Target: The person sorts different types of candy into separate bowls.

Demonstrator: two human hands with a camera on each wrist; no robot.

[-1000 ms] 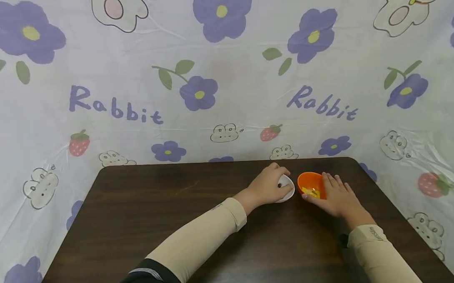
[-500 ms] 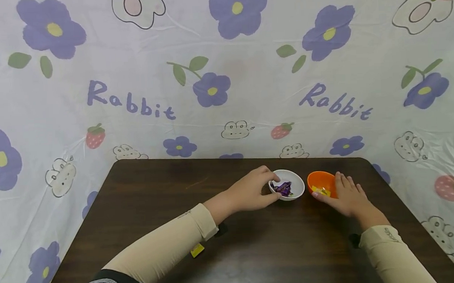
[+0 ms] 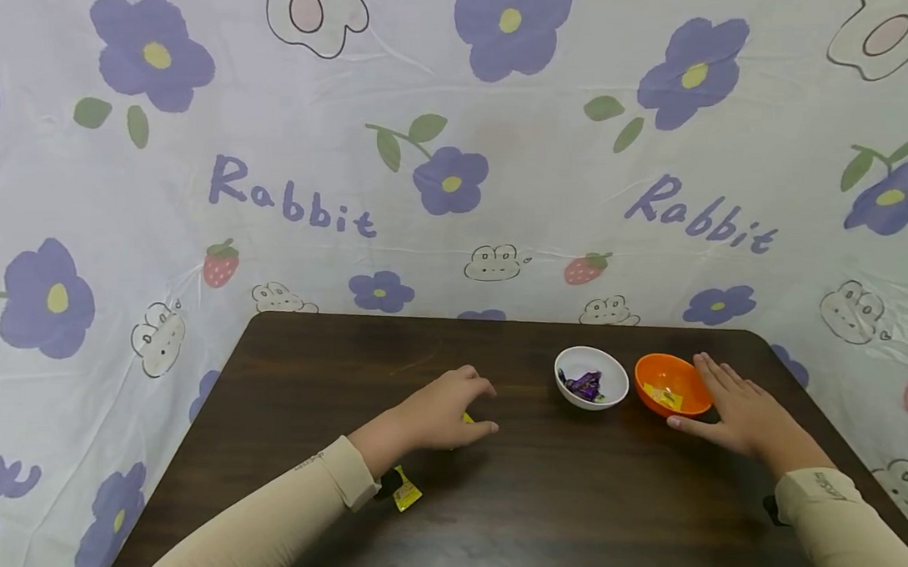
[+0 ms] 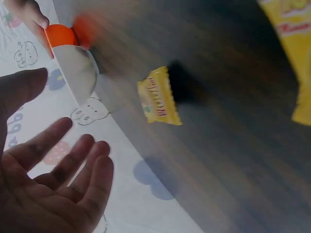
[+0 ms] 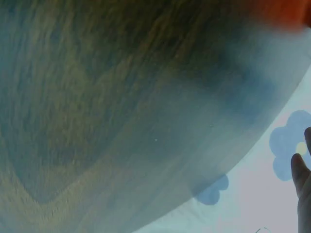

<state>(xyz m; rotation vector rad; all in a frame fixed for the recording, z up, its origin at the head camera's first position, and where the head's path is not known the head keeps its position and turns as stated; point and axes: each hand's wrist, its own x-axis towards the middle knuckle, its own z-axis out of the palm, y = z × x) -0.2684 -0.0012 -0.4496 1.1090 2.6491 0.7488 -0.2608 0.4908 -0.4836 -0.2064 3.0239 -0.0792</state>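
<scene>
My left hand [image 3: 445, 411] hovers above the table with fingers spread and nothing in its grasp. Partly hidden behind it is a yellow-wrapped candy [image 4: 159, 97], whole in the left wrist view. Another yellow candy [image 3: 406, 489] lies by the left wrist. My right hand [image 3: 755, 411] rests against the right side of an orange bowl [image 3: 669, 366], fingers straight. Inside that bowl is a yellow packet [image 3: 664, 397]. Just left of it stands a white bowl [image 3: 590, 362] holding purple-wrapped candy [image 3: 583, 386].
The dark wooden table [image 3: 551, 497] has rounded far corners. A white cloth [image 3: 541, 189] printed with flowers and rabbits hangs behind it and along its sides.
My left hand has left the white bowl and moved left, over the yellow candy. Purple candy in the white bowl is uncovered. The right hand stays at the orange bowl; the head view has shifted.
</scene>
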